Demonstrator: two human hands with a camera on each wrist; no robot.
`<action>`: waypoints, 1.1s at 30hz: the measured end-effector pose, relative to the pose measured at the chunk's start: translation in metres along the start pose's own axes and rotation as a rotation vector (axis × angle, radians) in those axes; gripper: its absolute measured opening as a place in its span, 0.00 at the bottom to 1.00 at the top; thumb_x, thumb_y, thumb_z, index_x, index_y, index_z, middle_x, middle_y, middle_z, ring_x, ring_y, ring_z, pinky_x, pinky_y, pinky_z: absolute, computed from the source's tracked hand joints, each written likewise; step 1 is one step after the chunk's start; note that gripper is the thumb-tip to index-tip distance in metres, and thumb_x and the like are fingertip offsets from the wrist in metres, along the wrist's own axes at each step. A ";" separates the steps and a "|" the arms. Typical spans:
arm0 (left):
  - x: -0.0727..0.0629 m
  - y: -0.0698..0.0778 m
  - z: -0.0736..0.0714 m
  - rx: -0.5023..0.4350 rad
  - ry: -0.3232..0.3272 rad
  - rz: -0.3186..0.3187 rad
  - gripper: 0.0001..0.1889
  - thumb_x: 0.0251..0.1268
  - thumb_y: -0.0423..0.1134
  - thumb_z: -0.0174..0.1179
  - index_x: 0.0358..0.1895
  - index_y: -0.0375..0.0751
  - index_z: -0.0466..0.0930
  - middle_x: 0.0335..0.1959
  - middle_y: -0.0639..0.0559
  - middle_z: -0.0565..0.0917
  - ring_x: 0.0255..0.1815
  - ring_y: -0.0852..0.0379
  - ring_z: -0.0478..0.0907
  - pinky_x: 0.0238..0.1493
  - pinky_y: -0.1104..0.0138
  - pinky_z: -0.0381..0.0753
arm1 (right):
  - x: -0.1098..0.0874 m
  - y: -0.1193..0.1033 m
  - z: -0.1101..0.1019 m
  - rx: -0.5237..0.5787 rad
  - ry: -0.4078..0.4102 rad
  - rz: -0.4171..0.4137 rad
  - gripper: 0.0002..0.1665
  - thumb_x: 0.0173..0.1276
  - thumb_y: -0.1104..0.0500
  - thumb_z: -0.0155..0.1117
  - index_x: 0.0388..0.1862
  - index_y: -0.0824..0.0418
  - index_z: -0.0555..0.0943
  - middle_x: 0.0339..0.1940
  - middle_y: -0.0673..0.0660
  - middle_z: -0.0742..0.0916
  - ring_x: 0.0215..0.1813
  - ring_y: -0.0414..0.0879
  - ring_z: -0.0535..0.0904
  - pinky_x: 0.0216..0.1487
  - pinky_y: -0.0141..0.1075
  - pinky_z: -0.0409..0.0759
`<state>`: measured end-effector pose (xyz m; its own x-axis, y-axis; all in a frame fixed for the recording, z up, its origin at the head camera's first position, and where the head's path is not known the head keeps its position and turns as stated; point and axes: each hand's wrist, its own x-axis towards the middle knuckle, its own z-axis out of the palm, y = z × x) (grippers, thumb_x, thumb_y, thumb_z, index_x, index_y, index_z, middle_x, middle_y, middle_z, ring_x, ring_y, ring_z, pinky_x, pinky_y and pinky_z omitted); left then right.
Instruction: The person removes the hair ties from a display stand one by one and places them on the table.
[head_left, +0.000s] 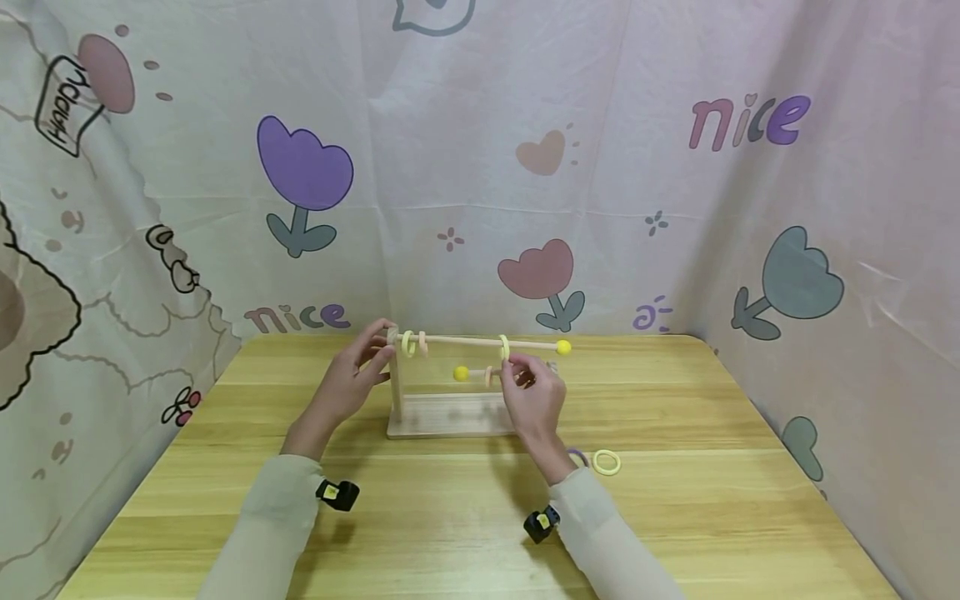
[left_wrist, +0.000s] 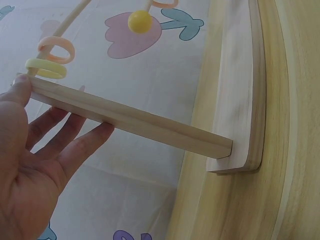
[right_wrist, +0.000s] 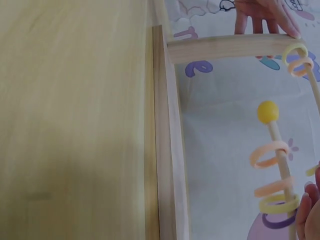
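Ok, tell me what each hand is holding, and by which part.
The left hand holds the wooden post near its top end; the right hand pinches a yellow ring by its lower edge.

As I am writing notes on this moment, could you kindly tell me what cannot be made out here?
Lower rod, end away from its yellow ball: behind the right hand in the head view.
Wooden base, right end: head view, also behind that hand.
Purple ring on the table: head view, partly covered by the right arm.
Pale yellow ring at the right hand: right wrist view, cut off by the right edge.
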<state>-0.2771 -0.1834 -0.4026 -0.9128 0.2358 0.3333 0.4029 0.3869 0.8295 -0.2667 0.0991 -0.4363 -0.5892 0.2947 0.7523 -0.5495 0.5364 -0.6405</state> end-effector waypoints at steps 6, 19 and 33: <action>0.000 -0.002 0.000 0.002 -0.004 -0.007 0.21 0.83 0.50 0.49 0.73 0.57 0.64 0.62 0.35 0.76 0.67 0.32 0.77 0.55 0.45 0.88 | 0.003 0.008 -0.008 0.002 0.030 0.003 0.04 0.57 0.71 0.72 0.31 0.65 0.89 0.21 0.58 0.88 0.21 0.48 0.81 0.24 0.18 0.74; 0.001 -0.002 0.000 0.003 -0.006 -0.001 0.21 0.83 0.49 0.49 0.73 0.53 0.64 0.61 0.35 0.76 0.67 0.31 0.77 0.55 0.45 0.87 | 0.010 0.026 -0.028 -0.009 0.075 0.022 0.03 0.58 0.72 0.71 0.31 0.67 0.89 0.21 0.59 0.87 0.21 0.45 0.80 0.24 0.18 0.75; 0.000 -0.001 0.000 0.009 -0.004 0.008 0.21 0.83 0.49 0.49 0.73 0.56 0.64 0.61 0.34 0.76 0.67 0.31 0.77 0.55 0.45 0.88 | 0.016 0.031 -0.047 -0.020 0.075 0.066 0.03 0.62 0.69 0.70 0.32 0.70 0.88 0.24 0.62 0.89 0.23 0.38 0.77 0.25 0.15 0.74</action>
<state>-0.2776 -0.1839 -0.4036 -0.9093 0.2428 0.3379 0.4107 0.3926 0.8229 -0.2658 0.1576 -0.4371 -0.5773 0.3884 0.7182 -0.4986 0.5289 -0.6868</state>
